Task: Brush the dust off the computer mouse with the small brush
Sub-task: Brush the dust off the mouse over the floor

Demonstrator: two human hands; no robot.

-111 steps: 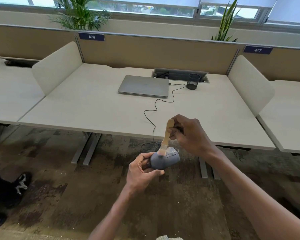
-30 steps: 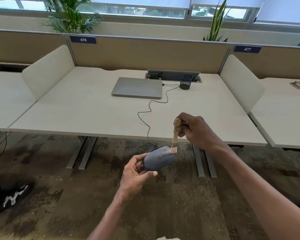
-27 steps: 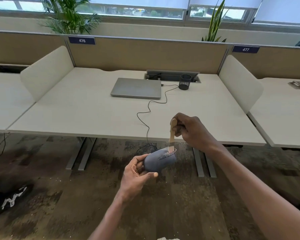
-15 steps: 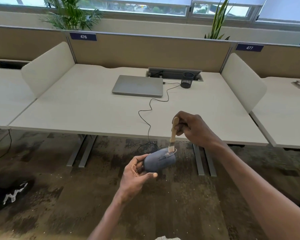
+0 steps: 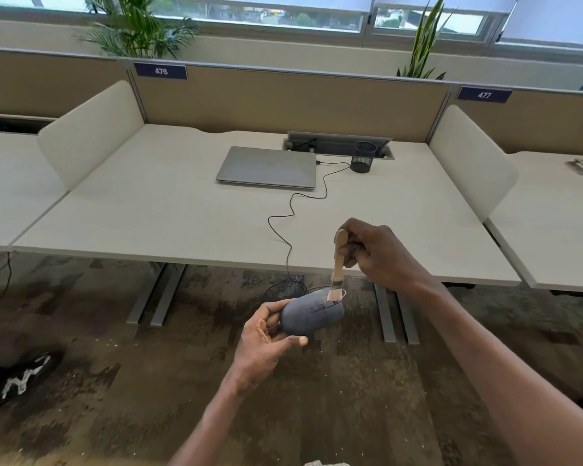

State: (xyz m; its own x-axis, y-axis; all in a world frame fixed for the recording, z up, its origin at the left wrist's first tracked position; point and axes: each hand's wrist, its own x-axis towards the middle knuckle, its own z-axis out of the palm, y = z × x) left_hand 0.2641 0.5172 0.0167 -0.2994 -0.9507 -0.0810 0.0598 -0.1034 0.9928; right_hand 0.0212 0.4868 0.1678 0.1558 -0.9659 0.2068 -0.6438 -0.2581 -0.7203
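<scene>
A dark grey computer mouse [image 5: 308, 314] is held in the air in front of the desk, over the carpet. My left hand [image 5: 265, 343] grips its near end from below. A small brush [image 5: 338, 264] with a wooden handle points down, and its pale bristles touch the mouse's far top end. My right hand [image 5: 377, 255] is closed around the upper part of the brush handle. The mouse's black cable [image 5: 285, 230] runs up over the desk edge to the laptop.
A shut grey laptop [image 5: 266, 167] and a black mesh pen cup [image 5: 363, 157] stand at the back of the pale desk [image 5: 148, 210]. White side dividers flank the desk. A dark shoe [image 5: 17, 373] lies on the carpet at the left.
The brush tip has shifted slightly back and forth across the far end of the mouse. Both hands keep their hold and stay in nearly the same place.
</scene>
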